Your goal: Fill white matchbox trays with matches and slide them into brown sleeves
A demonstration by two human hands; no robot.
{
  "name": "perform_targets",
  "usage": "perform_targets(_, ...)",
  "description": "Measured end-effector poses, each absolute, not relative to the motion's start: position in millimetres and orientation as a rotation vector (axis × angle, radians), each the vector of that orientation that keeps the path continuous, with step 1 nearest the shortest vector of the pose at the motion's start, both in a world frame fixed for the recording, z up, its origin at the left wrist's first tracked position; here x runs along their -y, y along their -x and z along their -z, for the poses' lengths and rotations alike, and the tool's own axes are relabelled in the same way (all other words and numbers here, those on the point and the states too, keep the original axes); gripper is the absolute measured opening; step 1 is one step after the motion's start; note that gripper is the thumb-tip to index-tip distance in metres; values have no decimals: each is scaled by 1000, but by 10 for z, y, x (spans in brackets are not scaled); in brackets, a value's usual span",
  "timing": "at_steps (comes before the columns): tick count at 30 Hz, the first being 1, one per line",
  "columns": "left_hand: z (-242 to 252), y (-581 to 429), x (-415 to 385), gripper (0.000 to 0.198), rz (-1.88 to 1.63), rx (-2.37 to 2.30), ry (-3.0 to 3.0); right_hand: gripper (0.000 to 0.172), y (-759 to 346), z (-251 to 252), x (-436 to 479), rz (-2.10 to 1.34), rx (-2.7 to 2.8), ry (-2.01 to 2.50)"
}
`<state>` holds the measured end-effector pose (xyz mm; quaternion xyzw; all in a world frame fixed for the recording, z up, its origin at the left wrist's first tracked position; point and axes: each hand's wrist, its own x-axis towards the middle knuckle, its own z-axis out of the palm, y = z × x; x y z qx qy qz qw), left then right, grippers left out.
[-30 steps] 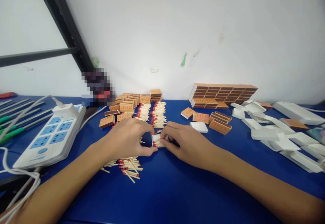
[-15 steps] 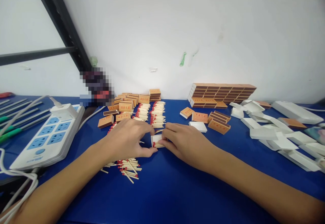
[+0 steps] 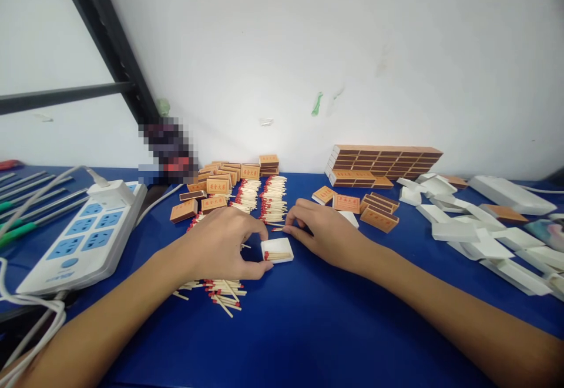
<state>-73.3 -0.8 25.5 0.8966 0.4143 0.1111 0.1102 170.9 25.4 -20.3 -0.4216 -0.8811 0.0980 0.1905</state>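
Note:
A white matchbox tray (image 3: 282, 243) lies on the blue table with a few red-tipped matches along its near side. My left hand (image 3: 224, 244) curves around the tray's left end, thumb at the near corner and a finger at the far one. Just beyond the tray, my right hand (image 3: 324, 232) has its thumb and fingertips together at the end of a match (image 3: 277, 229). A long pile of matches (image 3: 274, 197) stretches away behind it, with a second pile (image 3: 247, 193) to its left. More loose matches (image 3: 224, 294) lie below my left wrist.
Orange matchboxes (image 3: 218, 186) cluster at the back left. A stacked block of matchboxes (image 3: 388, 162) stands against the wall, with several loose boxes (image 3: 379, 219) before it. White empty trays (image 3: 489, 241) are heaped at right. A power strip (image 3: 88, 235) and screwdrivers (image 3: 26, 229) lie at left.
My right hand has moved from the tray up and slightly right to the near end of the match pile, uncovering the tray and its matches. My left hand has stayed at the tray.

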Motion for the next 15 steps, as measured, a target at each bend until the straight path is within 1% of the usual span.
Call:
perform_targets(6, -262, 761, -11, 28, -311, -1250, -2625, 11, -1718, 68, -248, -342, 2504, 1366)
perform_targets(11, -265, 770, -22, 26, -277, -1265, -2605, 11, -1745, 64, -255, -356, 2537, 1405)
perform_targets(15, -246, 779, -26, 29, -282, -1281, -2630, 13, -1767, 93, -269, -353, 2574, 1389)
